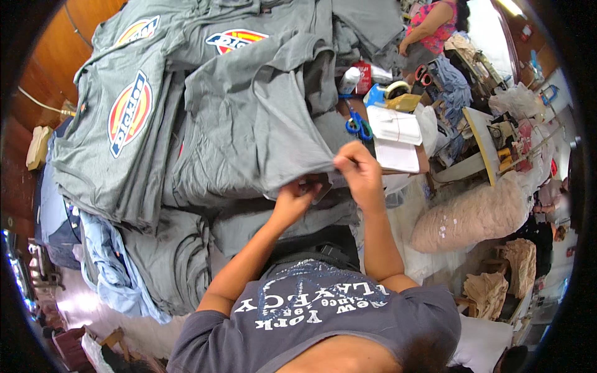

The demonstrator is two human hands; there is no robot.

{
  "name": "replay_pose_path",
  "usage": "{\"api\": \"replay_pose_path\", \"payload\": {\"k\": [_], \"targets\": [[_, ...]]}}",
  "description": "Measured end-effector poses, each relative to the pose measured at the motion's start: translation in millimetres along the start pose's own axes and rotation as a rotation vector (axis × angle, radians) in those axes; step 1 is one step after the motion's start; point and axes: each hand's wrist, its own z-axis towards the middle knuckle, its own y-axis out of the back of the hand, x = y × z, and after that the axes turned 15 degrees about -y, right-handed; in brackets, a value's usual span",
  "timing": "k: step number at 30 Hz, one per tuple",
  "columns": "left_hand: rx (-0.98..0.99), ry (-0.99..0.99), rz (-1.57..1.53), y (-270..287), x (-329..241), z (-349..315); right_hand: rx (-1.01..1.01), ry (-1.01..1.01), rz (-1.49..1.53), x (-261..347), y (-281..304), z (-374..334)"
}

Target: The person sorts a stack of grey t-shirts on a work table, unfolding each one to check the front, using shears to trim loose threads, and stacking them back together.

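A grey T-shirt (249,124) lies spread over a table piled with more grey shirts. My right hand (360,171) pinches its near hem edge between thumb and fingers. My left hand (297,198) grips the same hem just below and to the left, fingers curled around the fabric and what looks like a small tag. Beside it lies a stack of grey shirts (118,118) with a round red, yellow and blue print on the chest. My forearms come up from the lower edge over my dark printed top.
Blue-handled scissors (359,126), white papers (395,127), a tape roll (397,89) and red-handled scissors (423,76) lie at the table's right end. Another person in a pink top (435,28) works at the far end. A pink fabric bundle (476,214) and light blue cloth (109,267) lie around.
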Motion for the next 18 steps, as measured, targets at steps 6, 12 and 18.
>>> {"api": "replay_pose_path", "payload": {"k": [6,12,18], "targets": [[-0.019,-0.364,0.874,58.8,8.5,13.0,0.341,-0.018,0.241,-0.2,63.3,-32.6],[-0.278,0.196,0.178,21.6,-97.6,46.6,0.679,-0.086,-0.39,26.3,78.1,-44.2],[-0.234,0.347,-0.741,25.1,-31.7,4.8,-0.183,0.952,0.375,148.3,117.1,-80.0]]}}
